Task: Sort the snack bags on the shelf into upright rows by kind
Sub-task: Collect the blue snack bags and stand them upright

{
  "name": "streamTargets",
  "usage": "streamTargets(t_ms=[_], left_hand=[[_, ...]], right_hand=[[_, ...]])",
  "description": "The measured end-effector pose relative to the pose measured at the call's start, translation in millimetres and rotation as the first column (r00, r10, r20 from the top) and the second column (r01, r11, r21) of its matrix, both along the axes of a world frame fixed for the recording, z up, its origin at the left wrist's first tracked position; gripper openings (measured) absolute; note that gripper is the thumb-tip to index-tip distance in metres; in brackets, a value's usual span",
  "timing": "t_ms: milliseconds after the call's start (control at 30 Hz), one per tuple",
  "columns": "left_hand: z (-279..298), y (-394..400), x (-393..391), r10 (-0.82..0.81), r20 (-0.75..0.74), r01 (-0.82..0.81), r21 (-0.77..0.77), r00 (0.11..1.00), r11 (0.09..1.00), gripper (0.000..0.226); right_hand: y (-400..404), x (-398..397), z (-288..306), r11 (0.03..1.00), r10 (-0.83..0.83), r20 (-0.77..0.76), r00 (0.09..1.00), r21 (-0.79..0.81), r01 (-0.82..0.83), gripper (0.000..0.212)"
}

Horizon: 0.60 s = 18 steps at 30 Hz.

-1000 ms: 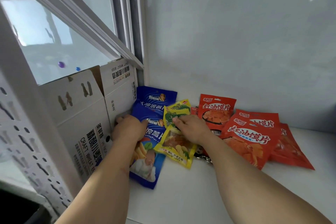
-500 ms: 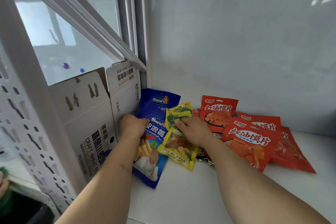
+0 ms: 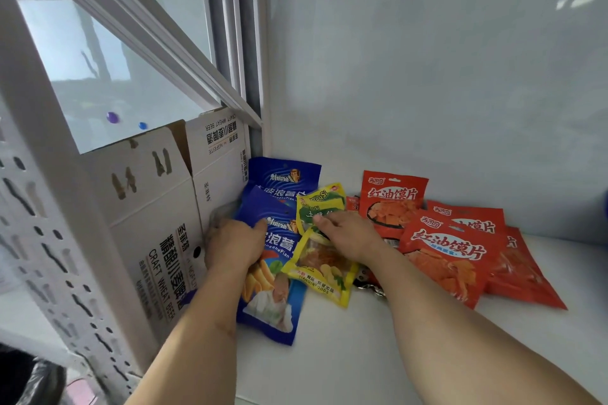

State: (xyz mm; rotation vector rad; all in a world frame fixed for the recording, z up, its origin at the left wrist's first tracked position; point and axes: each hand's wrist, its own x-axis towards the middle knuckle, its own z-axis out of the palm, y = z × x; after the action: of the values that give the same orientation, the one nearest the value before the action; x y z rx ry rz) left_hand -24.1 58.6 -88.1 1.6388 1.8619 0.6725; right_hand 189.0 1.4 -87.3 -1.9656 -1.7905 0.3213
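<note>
White laminate forms the shelf (image 3: 362, 355) floor and its pale back wall (image 3: 427, 59); a glass pane (image 3: 98, 59) in a white frame closes the left side, with a printed cardboard box (image 3: 158, 223) standing against it. Blue snack bags (image 3: 279, 273) lie in the corner, gripped at the top edge by the left hand (image 3: 235, 245). Yellow bags (image 3: 324, 253) lie beside them, pinched by the right hand (image 3: 348, 237). Red bags (image 3: 447, 250) overlap flat to the right.
</note>
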Motion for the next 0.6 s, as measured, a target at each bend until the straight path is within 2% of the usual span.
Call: streamTargets(t_ms=[100, 200, 333, 433, 600], left_hand=[[14, 6, 1, 0.003, 0.265, 0.008, -0.040, 0.964, 0.999, 0.057], [27, 12, -3, 0.066, 0.506, 0.003, -0.133, 0.860, 0.991, 0.048], [30, 12, -3, 0.032, 0.506, 0.103, -0.236, 0.862, 0.966, 0.040], [28, 10, -4, -0.017, 0.529, 0.126, -0.171, 0.849, 0.977, 0.033], [47, 2, -17, -0.143, 0.491, 0.163, 0.003, 0.859, 0.987, 0.014]], right_hand=[[-1, -1, 1, 1.000, -0.007, -0.008, 1.000, -0.008, 0.007, 0.052], [-1, -3, 2, 1.000, -0.014, -0.015, 1.000, -0.002, 0.014, 0.047], [-1, -5, 6, 0.999, -0.032, -0.020, 0.999, -0.021, 0.031, 0.048], [-2, -6, 11, 0.999, -0.024, -0.036, 0.999, -0.050, 0.022, 0.047], [-1, -8, 20, 0.993, -0.042, -0.141, 0.989, -0.112, 0.026, 0.065]])
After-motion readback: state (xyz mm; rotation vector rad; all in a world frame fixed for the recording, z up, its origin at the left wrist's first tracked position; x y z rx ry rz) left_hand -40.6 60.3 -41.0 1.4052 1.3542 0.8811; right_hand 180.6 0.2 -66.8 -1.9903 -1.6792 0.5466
